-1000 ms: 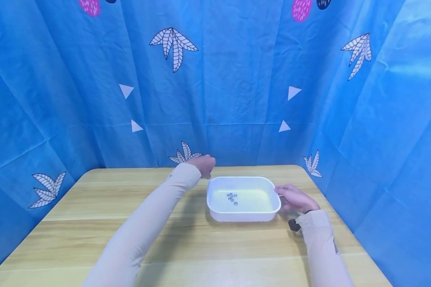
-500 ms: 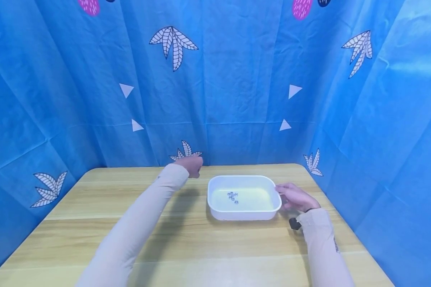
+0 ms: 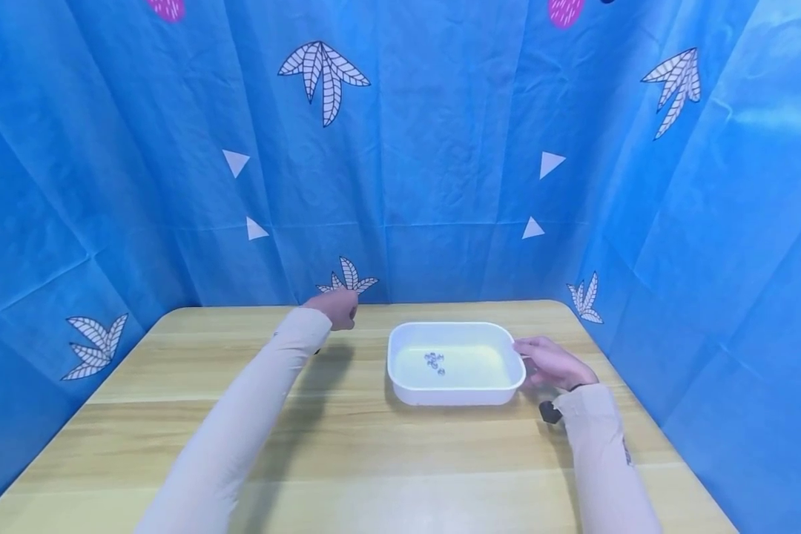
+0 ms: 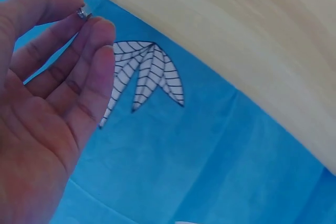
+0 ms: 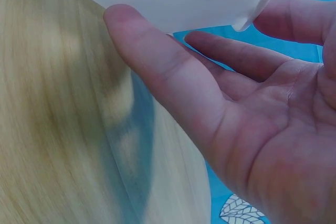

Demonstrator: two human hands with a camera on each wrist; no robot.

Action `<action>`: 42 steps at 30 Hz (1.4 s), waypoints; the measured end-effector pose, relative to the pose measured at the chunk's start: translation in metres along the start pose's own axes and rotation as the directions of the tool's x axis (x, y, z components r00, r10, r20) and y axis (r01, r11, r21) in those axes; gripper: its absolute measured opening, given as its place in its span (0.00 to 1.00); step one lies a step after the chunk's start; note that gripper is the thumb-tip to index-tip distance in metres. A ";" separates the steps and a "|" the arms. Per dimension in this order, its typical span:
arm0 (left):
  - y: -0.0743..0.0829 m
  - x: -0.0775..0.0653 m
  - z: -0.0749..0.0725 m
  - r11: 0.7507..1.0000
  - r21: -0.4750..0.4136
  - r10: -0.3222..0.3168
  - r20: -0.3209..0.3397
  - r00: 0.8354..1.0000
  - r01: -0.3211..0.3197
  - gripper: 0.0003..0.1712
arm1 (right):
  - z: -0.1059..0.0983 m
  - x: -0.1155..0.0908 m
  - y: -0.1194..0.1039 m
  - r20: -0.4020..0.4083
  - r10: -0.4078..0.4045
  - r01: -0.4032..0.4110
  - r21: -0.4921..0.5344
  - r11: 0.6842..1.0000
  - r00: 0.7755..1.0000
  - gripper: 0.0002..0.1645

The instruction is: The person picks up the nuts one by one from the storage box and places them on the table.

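Observation:
A shallow white plastic tray (image 3: 457, 398) stands on the wooden table, right of centre. Several small silvery nut-like pieces (image 3: 434, 361) lie together on the left part of its floor. At the tray's right end, my right hand (image 3: 552, 363) holds the rim; in the right wrist view one digit meets the rim and other fingers reach along the outer wall (image 5: 173, 3). My left hand (image 3: 337, 307) is over the far part of the table, left of the tray. Between thumb and fingertips it pinches one small silvery nut-like piece (image 4: 84, 12), hidden in the head view.
The wooden table (image 3: 400, 460) reaches back to a blue patterned curtain (image 3: 427, 148), which also hangs along both sides. A black object (image 3: 550, 411) shows under the right wrist by the sleeve cuff.
My left hand has moved leftward, away from the tray's left end. The right hand stays at the tray's right end. The head view has shifted slightly.

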State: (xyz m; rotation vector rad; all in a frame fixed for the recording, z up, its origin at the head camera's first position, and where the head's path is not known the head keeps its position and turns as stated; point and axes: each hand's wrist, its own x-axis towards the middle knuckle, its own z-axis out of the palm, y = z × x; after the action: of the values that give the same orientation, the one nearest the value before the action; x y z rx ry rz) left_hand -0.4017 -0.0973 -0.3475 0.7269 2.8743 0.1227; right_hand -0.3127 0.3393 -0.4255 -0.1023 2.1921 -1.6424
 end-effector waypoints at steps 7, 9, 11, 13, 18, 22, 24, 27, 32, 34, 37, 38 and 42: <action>-0.011 -0.006 0.004 1.000 -0.011 -0.018 -0.024 1.000 0.018 0.17 | -0.002 -0.003 0.001 -0.008 0.002 -0.002 -0.015 1.000 1.000 0.32; -0.013 -0.008 0.005 1.000 -0.016 -0.022 -0.031 0.999 0.022 0.14 | -0.002 -0.004 0.001 -0.019 0.009 -0.009 -0.019 1.000 1.000 0.32; -0.015 -0.009 0.007 0.999 -0.023 -0.028 -0.033 0.999 0.027 0.11 | -0.003 -0.005 0.001 -0.025 0.012 -0.012 -0.018 1.000 1.000 0.32; -0.018 -0.011 0.008 0.999 -0.034 -0.025 -0.043 0.999 0.024 0.08 | -0.003 -0.005 0.001 -0.028 0.017 -0.018 -0.004 1.000 0.999 0.32; -0.028 -0.014 0.016 1.000 -0.023 -0.002 -0.073 0.997 0.000 0.04 | -0.005 -0.006 0.002 -0.031 0.030 -0.030 0.004 1.000 0.999 0.32; -0.039 -0.015 0.023 1.000 -0.006 0.005 -0.099 0.995 -0.006 0.04 | -0.007 -0.006 0.002 -0.028 0.027 -0.028 -0.018 0.999 0.999 0.33; -0.044 -0.018 0.025 1.000 -0.005 -0.003 -0.105 0.995 0.002 0.04 | -0.008 -0.006 0.001 -0.030 0.032 -0.033 -0.024 0.999 0.999 0.33; -0.050 -0.022 0.027 1.000 -0.008 -0.026 -0.099 0.995 0.025 0.04 | -0.008 -0.006 0.000 -0.032 0.037 -0.039 -0.058 0.998 0.999 0.35; -0.063 -0.033 0.033 0.999 -0.020 -0.052 -0.091 0.995 0.050 0.03 | -0.008 -0.004 -0.001 -0.031 0.049 -0.051 -0.057 0.997 0.998 0.35; -0.069 -0.036 0.037 0.999 -0.017 -0.043 -0.097 0.994 0.042 0.03 | -0.007 -0.003 -0.002 -0.032 0.052 -0.053 -0.036 0.998 0.998 0.33; -0.080 -0.041 0.042 0.999 -0.015 -0.041 -0.109 0.993 0.039 0.03 | -0.006 -0.001 -0.002 -0.025 0.046 -0.046 -0.026 0.999 0.999 0.32; -0.083 -0.043 0.043 0.999 -0.021 -0.043 -0.111 0.993 0.041 0.04 | -0.006 -0.001 -0.001 -0.025 0.044 -0.044 -0.027 0.999 0.999 0.32; -0.093 -0.051 0.047 0.997 -0.054 -0.067 -0.112 0.991 0.061 0.09 | -0.006 0.002 0.000 -0.011 0.033 -0.034 -0.020 0.999 0.999 0.32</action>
State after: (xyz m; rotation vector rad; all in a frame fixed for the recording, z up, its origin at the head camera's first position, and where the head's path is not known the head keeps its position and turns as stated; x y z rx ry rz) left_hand -0.3916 -0.2022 -0.3974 0.6369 2.9863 0.2349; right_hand -0.3167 0.3438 -0.4245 -0.0627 2.2067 -1.6060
